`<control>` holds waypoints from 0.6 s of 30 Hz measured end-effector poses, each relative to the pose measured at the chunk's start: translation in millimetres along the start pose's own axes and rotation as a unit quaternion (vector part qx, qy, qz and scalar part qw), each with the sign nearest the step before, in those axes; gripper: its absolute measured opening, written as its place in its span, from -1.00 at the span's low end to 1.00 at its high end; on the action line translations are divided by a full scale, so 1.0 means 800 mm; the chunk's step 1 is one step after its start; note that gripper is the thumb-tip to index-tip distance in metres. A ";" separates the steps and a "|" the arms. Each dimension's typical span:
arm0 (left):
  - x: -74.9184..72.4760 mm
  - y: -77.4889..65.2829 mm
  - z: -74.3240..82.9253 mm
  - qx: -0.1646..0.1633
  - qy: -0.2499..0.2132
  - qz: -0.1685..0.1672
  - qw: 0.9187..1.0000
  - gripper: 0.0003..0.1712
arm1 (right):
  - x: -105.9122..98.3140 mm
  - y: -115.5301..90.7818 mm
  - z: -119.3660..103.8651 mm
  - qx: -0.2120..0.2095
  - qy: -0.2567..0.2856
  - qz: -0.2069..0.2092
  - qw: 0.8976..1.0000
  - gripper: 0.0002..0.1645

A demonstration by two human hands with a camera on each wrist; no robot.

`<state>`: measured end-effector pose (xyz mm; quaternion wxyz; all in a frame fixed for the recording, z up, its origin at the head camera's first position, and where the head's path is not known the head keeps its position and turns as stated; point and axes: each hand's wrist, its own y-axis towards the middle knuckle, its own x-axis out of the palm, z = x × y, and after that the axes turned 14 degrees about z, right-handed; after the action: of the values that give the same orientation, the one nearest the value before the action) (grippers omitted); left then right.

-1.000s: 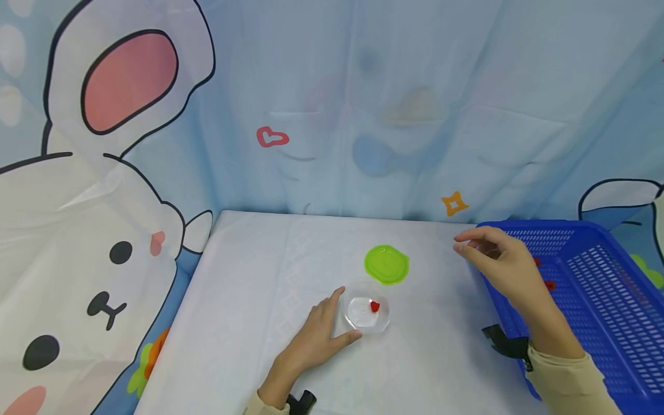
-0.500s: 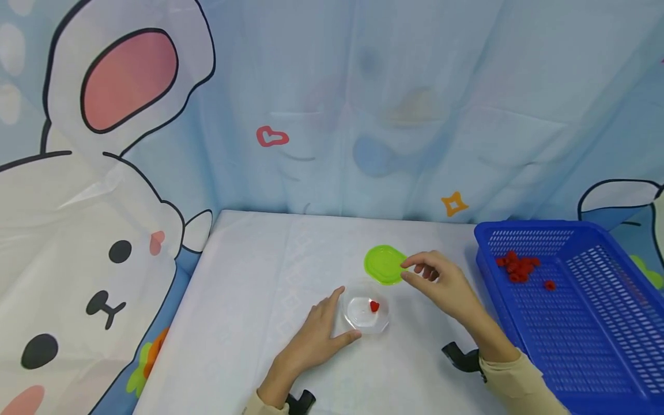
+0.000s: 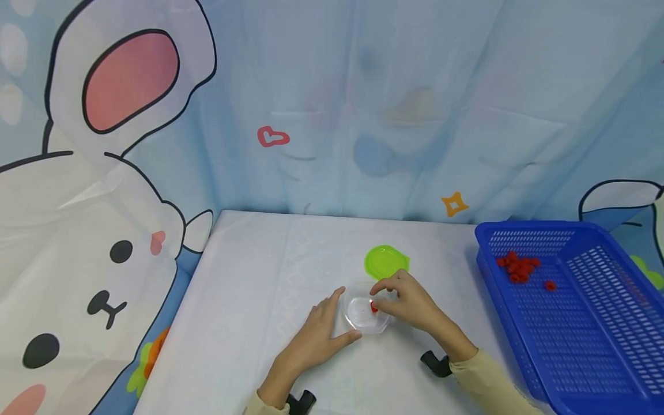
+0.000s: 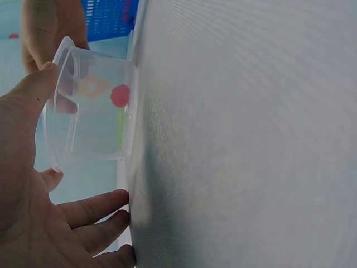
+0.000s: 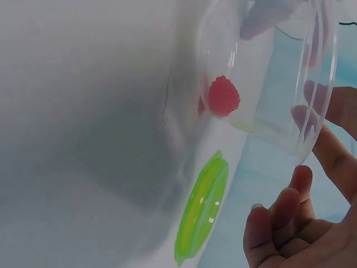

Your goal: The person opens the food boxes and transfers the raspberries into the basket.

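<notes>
A clear plastic tub point(image 3: 358, 321) stands on the white table, with one bumpy red raspberry point(image 5: 223, 96) on its bottom. My left hand point(image 3: 315, 340) steadies the tub from the left, its straight thumb and index finger touching the rim while the other fingers rest on the table. From the right, my right hand point(image 3: 412, 305) reaches over the rim. Its index finger and thumb are apart inside the tub, above the raspberry, with nothing seen between them. In the head view the thumb partly covers the raspberry. Just behind the tub lies a bright green lid point(image 3: 381, 262).
On the right stands a blue perforated basket point(image 3: 586, 340). A cluster of red raspberries point(image 3: 516, 266) lies in its far left corner, with a single raspberry point(image 3: 550, 286) beside it. A printed blue curtain point(image 3: 332, 75) hangs behind the table.
My right hand has moved left from the basket's rim, past the green lid, to inside the tub's opening. My left hand and the tub have stayed in place.
</notes>
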<state>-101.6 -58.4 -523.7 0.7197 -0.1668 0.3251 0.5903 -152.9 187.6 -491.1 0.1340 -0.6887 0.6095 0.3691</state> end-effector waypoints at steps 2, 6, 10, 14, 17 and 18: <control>0.001 0.000 0.000 -0.001 0.000 0.000 1.000 0.08 | 0.002 0.002 -0.002 -0.013 -0.026 -0.009 1.000 -0.79; 0.002 0.000 -0.001 -0.004 0.001 0.000 1.000 0.08 | 0.005 0.007 -0.005 -0.027 -0.089 -0.034 0.995 -0.76; 0.001 0.000 -0.002 -0.005 0.002 -0.001 1.000 0.08 | 0.008 0.015 -0.012 -0.014 -0.147 -0.071 0.987 -0.75; 0.000 -0.001 -0.002 -0.004 0.001 0.000 1.000 0.10 | 0.012 0.023 -0.024 -0.018 -0.219 -0.101 0.970 -0.77; 0.000 -0.002 -0.002 0.000 0.001 0.000 1.000 0.10 | 0.016 0.027 -0.030 -0.033 -0.261 -0.117 0.958 -0.79; 0.000 -0.002 -0.001 0.002 0.001 -0.001 1.000 0.11 | 0.017 0.027 -0.031 -0.036 -0.269 -0.120 0.955 -0.79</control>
<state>-100.5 -59.4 -524.8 0.7202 -0.1661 0.3264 0.5892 -165.1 157.0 -477.0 0.3112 -0.6365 0.4502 0.5434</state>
